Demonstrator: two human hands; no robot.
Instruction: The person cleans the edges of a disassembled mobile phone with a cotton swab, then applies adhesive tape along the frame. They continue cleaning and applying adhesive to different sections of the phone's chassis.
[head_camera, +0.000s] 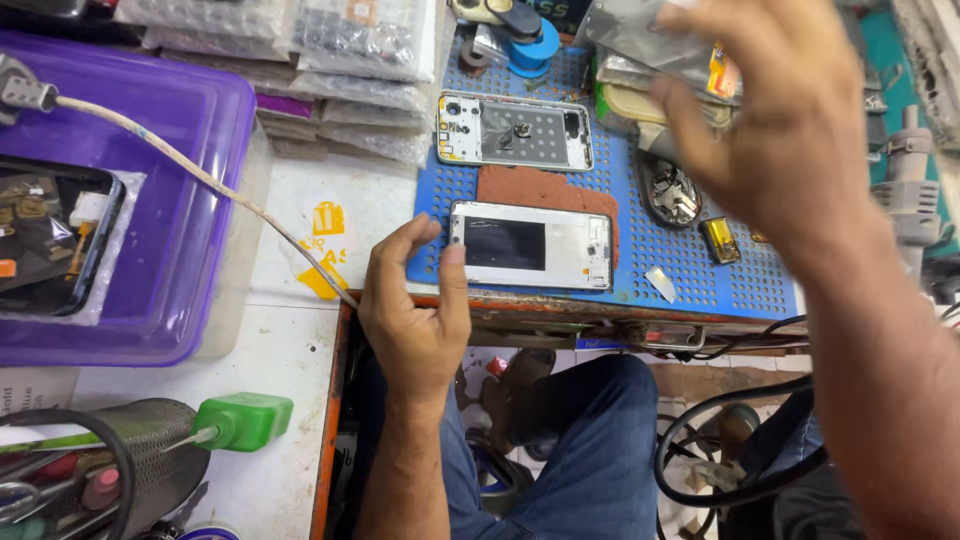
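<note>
**A phone frame steadied on a crowded repair bench**

The bench is a white worktop, full of things, with a blue perforated mat (690, 270) laid on it in front of the person. The left hand (415, 310) rests at the near left corner of this mat. Its thumb presses on the left end of a white phone frame (530, 245) and its fingers curl at the mat edge, so the hand steadies the frame but is not closed around it. The frame lies flat, just right of this hand, with a dark rectangle in its middle.

The right hand (775, 130) is raised well above the mat, to the right and farther away, fingers spread and empty; it is blurred.

Beyond the left thumb lies a reddish pad (540, 187), and behind it a second, silver phone frame (515, 131). To the left of the left hand a cable (200, 175) runs over a purple plastic box (180, 210). Near the left forearm stands a green-capped bottle (240, 420).

I judge the white frame is light, thin and stiff, but easy to bend or crack. It is better to take it by the two long edges, not by the dark middle part.
</note>
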